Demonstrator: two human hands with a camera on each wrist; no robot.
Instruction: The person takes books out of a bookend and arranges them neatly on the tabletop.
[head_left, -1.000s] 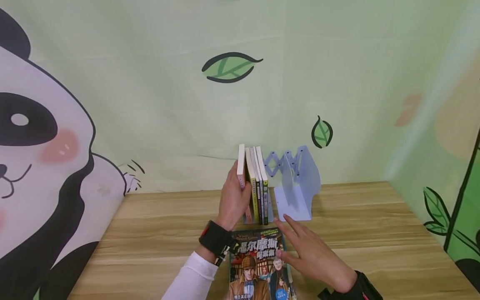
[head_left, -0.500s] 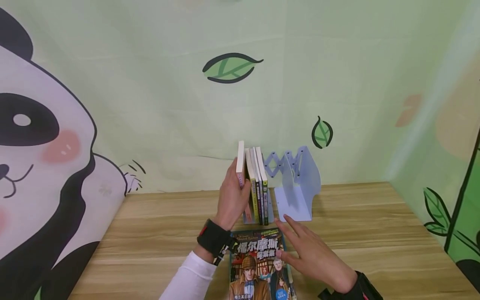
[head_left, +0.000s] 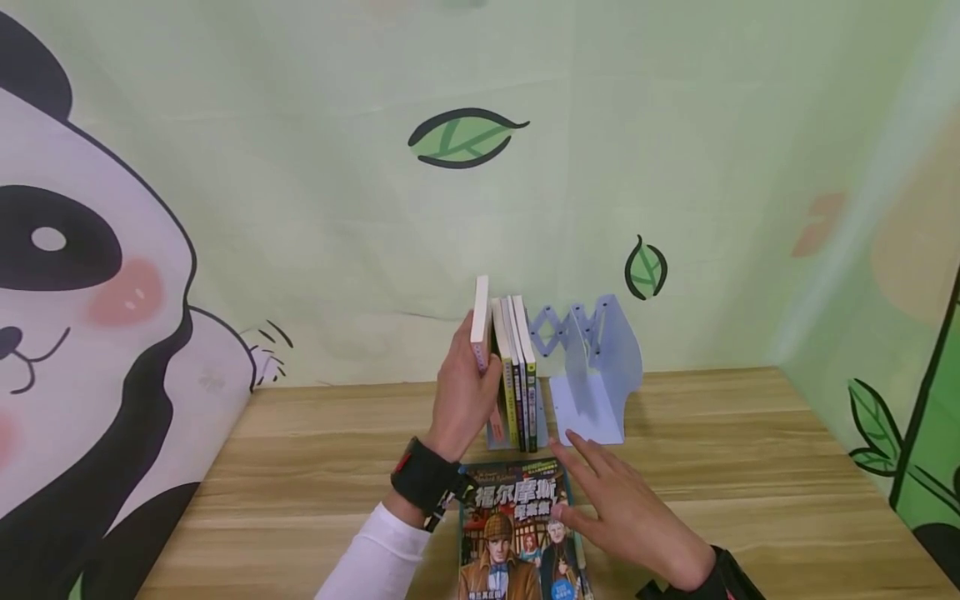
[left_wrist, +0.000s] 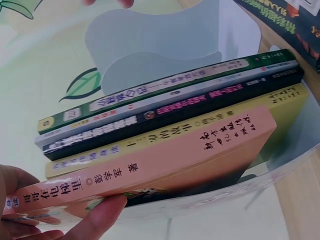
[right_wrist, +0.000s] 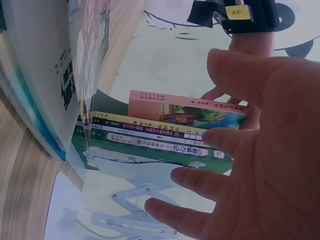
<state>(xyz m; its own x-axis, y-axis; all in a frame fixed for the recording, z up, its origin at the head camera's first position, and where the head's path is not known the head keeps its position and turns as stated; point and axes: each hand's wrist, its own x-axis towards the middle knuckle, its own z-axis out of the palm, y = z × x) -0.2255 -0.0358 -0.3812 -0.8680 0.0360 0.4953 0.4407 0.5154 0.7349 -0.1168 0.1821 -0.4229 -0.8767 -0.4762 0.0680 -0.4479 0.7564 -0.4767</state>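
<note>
Left hand (head_left: pixel 465 400) pinches the pink book (left_wrist: pixel 140 170), thumb on one cover, fingers round the other side, up near its top end. Pink book is at the left end of the row in the pale blue rack (head_left: pixel 624 358), toward the far edge of the table (head_left: pixel 300 467); its top sticks up above its neighbours and its lower end sits higher than theirs, between the rack's left side and the yellow book (left_wrist: pixel 180 130). Head view shows a narrow gap between the pink and yellow tops. Going right from yellow: dark book (left_wrist: pixel 175 112), light-spined book (left_wrist: pixel 170 95), green book (left_wrist: pixel 165 86), all upright and packed close. Folding crosspieces run right from there to the rack's other half. Right hand (head_left: pixel 622 508) is wide, fingers spread, holding nothing; its thumb overlaps the comic book (head_left: pixel 498 533) in head view, can't tell if it touches. Comic book lies face up, nearer the table's near edge than the rack, its lower part cut off by the frame. Black bands on both wrists, white sleeve (head_left: pixel 378 554) on the left arm. Panda (head_left: pixel 75 292) printed on the backdrop at left.
</note>
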